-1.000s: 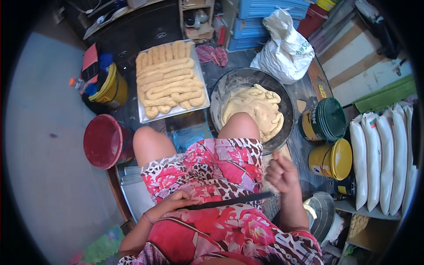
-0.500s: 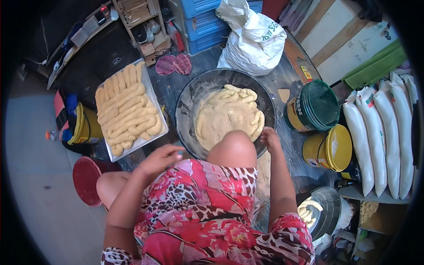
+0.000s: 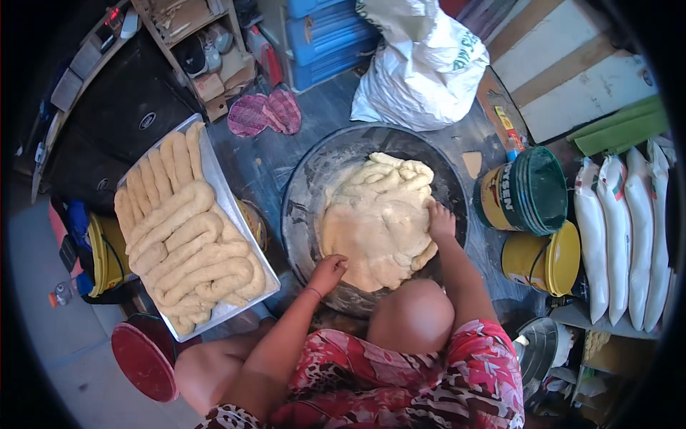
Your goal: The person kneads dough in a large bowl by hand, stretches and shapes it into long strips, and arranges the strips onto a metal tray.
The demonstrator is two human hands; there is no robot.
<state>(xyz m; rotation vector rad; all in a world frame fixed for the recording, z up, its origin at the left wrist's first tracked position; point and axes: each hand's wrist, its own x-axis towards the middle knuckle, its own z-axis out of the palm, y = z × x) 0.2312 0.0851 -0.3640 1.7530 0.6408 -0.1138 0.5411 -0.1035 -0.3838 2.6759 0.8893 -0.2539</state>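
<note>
Pressing into the pale, soft mound of dough [image 3: 379, 222], the right hand [image 3: 441, 220] is seen grasping its right edge, while the left hand [image 3: 329, 272], loosely curled and holding nothing, is laid at the lower rim of the wide dark round metal basin [image 3: 304, 193]. Half a second earlier both hands were nearer the knees; kneading is judged resumed. The dough's long axis runs away from the person, toward the white sack [image 3: 421, 64]. A metal tray of dough ropes [image 3: 189, 229] lies left.

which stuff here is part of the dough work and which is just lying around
In use: dough, big round pan, left hand, right hand, tray of shaped dough ropes.

Lying about: white sack, green bucket, yellow bucket, red lid, pink slippers.
</note>
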